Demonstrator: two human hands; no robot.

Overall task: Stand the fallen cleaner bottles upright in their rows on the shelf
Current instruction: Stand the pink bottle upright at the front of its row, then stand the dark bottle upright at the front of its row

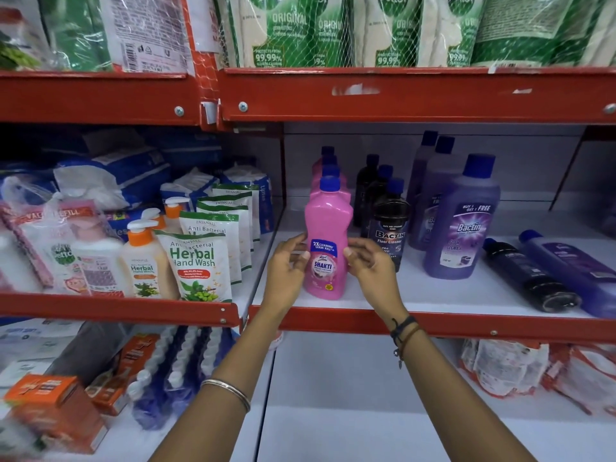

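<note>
Both hands, left hand (pixel 289 261) and right hand (pixel 370 261), loosely cupped the upright pink bottle (pixel 328 241); a nudge toward twelve o'clock could have toppled its row.

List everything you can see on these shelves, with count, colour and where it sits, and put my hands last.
pink cleaner bottles: about four, pink with blue caps, upright in a row, middle shelf
black cleaner bottles: three, black, blue caps, upright row right of pink
purple cleaner bottles: three, purple, upright row further right
fallen bottles: two, one black, one purple, lying on the right
herbal hand wash pouches: several, white and green, left bay
pump bottles: a few, orange tops, left bay
green refill pouches: several, top shelf
left hand: at front pink bottle's left side
right hand: at its right side
</note>
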